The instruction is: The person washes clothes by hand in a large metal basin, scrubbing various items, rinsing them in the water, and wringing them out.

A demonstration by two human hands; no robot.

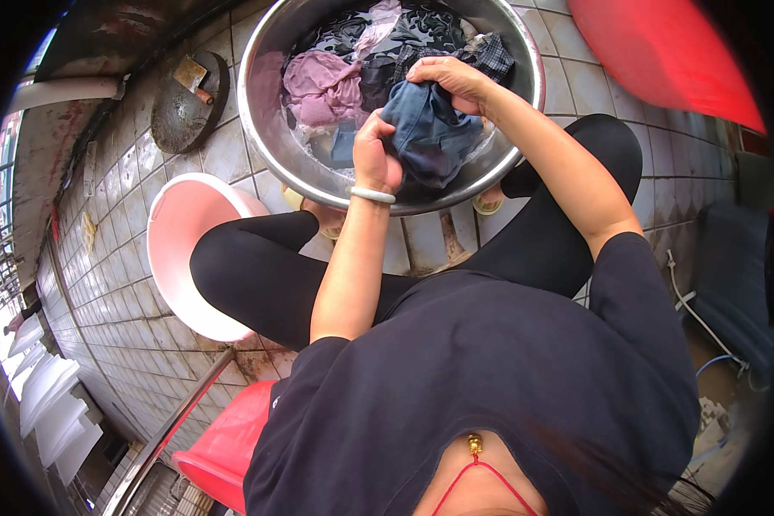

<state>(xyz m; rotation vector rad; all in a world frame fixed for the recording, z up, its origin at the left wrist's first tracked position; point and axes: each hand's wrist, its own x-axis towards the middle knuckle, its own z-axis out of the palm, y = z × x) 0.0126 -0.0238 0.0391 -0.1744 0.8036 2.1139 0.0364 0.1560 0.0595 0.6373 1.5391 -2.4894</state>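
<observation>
A bunched dark blue garment (429,132) hangs over the near half of a large metal basin (253,122), gripped by both hands. My left hand (377,149), below a pale bangle (371,194), is closed on the cloth's left edge. At its upper right, my right hand (451,80) pinches another part of the fabric. Water fills the basin around soaking laundry. A crumpled pink garment (322,87) lies to the left, with dark cloth at the back and a dark checked cloth (490,57) at the right. Some suds float near the front rim.
A pink bucket (168,258) stands beside my left knee. On the tiled floor, a round dark board (190,119) carries a cleaver (192,76). Red plastic (671,51) shows at upper right, another red plastic object (226,445) at lower left, near a metal rail (168,432).
</observation>
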